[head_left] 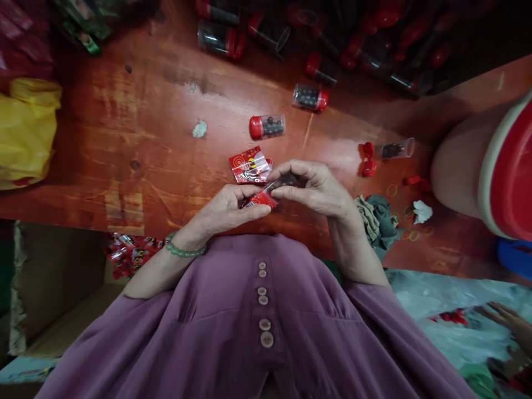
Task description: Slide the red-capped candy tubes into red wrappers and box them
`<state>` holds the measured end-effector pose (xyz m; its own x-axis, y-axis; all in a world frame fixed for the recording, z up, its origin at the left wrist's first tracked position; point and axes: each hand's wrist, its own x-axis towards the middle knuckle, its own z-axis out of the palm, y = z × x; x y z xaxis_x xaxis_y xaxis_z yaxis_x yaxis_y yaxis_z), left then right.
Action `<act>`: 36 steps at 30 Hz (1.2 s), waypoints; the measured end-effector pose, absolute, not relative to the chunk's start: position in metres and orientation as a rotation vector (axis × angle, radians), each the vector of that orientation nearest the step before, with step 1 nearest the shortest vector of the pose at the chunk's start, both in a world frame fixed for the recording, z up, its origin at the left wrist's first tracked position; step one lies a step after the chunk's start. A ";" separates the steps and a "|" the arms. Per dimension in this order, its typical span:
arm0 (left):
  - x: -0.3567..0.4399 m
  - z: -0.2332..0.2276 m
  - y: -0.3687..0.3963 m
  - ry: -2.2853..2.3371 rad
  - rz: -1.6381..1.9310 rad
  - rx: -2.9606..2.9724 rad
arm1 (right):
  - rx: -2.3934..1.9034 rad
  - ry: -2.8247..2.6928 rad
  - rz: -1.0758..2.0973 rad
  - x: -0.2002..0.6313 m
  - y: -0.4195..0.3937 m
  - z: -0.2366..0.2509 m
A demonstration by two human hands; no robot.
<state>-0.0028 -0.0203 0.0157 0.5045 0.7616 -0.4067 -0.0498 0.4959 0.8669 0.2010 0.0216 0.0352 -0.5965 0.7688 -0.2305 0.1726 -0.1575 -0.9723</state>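
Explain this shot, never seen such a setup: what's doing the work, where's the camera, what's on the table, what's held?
There is no machine here: a person works with two bare hands. The single picture comes from a camera worn on their head, looking down past their purple garment.

On the reddish wooden table lie red printed packets and, beyond them, clear tubes with red ends and dark balls inside, such as this nearer one. A crumpled cloth and a lidded bucket are to the right, a yellow bag to the left.

The left hand and right hand together hold a small red-and-clear item with something dark at one end; its exact make-up is unclear.
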 end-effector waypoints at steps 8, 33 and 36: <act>0.002 0.010 -0.029 0.973 0.583 0.878 | -1.025 -1.807 1.642 0.193 0.006 0.034; 0.016 0.006 -0.023 0.828 0.507 0.835 | -1.368 -1.531 1.488 0.222 -0.031 0.039; 0.004 0.007 -0.018 0.858 0.684 0.807 | -1.310 -1.137 1.588 0.224 -0.028 0.024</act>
